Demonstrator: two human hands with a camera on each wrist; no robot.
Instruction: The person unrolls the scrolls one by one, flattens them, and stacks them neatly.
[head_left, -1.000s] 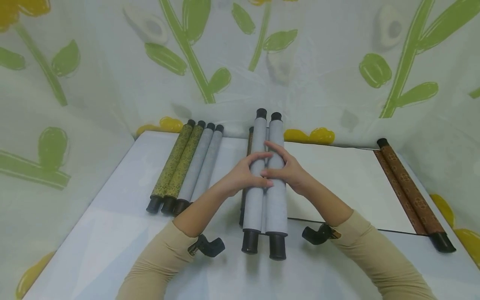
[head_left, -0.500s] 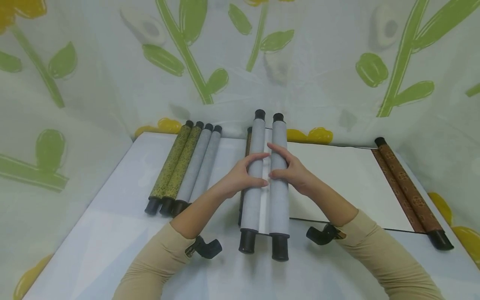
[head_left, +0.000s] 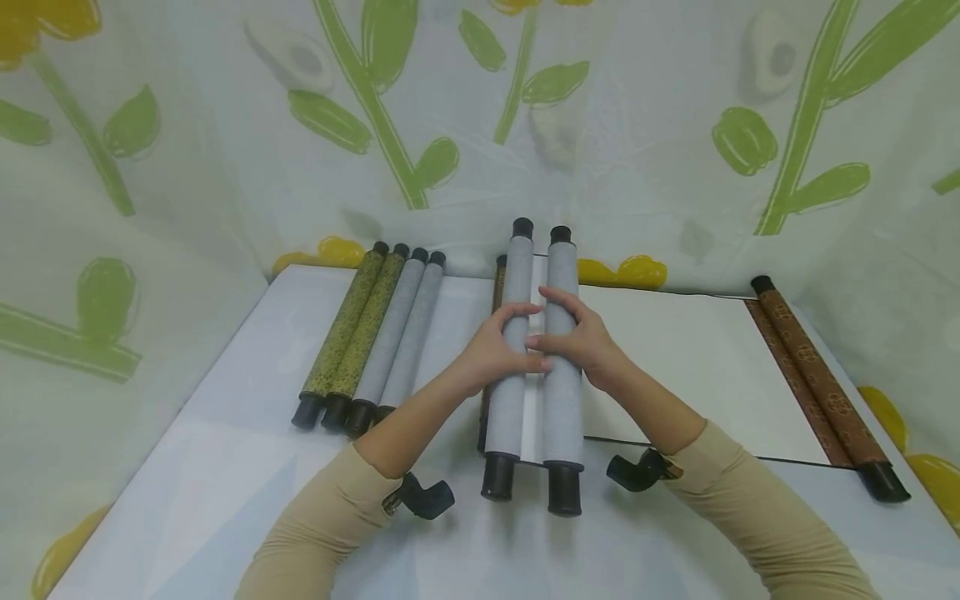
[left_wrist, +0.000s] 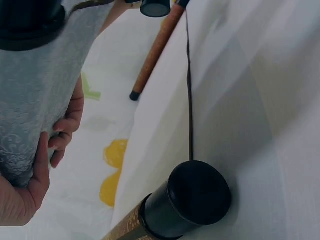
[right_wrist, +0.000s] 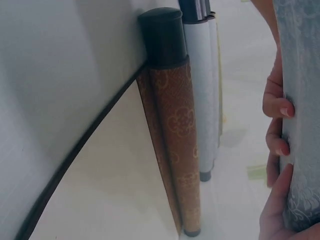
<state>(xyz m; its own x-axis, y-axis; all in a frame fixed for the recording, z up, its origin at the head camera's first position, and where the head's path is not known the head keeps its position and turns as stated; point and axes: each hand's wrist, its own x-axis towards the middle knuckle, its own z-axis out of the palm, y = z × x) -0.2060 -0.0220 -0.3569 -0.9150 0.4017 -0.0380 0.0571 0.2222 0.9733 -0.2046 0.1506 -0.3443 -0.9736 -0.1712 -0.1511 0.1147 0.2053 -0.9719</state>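
A hanging scroll with two pale grey-blue rolls and black end knobs is held up over the table, slightly unrolled. A narrow white strip [head_left: 532, 417] shows between the rolls. My left hand [head_left: 491, 354] grips the left roll [head_left: 504, 421], thumb and fingers curled around it. On the right roll [head_left: 562, 417], my right hand [head_left: 588, 343] holds on in the same way, its thumb close to the left thumb. Fingers and patterned grey cloth [left_wrist: 22, 110] show in the left wrist view. The right wrist view also shows fingertips [right_wrist: 280, 145] against the cloth [right_wrist: 305, 100].
Beneath the held scroll lies an unrolled brown scroll, its white sheet [head_left: 675, 358] spread toward its right roll [head_left: 825, 375]. Its left brown roll [right_wrist: 175, 120] is partly hidden in the head view. Left of the hands lie two yellow-green rolls [head_left: 352, 325] and two grey rolls [head_left: 401, 333].
The two held rolls have parted slightly since a second ago, baring the white strip. Over the last half second the thumbs have come closer together.
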